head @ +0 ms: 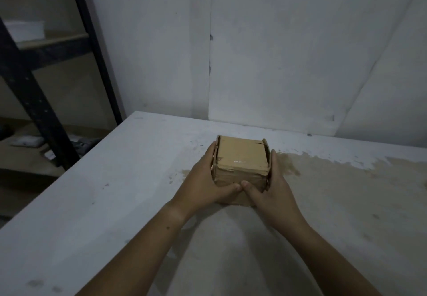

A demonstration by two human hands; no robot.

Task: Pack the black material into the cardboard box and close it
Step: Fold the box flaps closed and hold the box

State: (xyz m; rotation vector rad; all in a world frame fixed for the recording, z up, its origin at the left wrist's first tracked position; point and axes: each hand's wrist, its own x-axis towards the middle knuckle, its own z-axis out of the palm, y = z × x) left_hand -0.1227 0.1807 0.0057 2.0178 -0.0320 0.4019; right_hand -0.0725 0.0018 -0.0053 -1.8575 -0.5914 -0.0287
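Both hands, left hand (208, 181) and right hand (275, 189), clasp the closed cardboard box (242, 154) on a stained table (111, 203), dark shelving (34, 101) at left.

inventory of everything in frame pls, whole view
cardboard box: 1, brown, on the table near the wall, top flaps down
black material: none in view
table: 1, white, fills the foreground
worn patch: 1, tan, table's right side
wall panels: white, behind the table
shelving rack: 1, black, far left
container: 1, white, upper rack shelf
flat item: 1, white, lower rack shelf; others near it too dim to name
left grip: bare hand, fingers on box's left side, thumb on front
right grip: bare hand, fingers on box's right side, thumb on front
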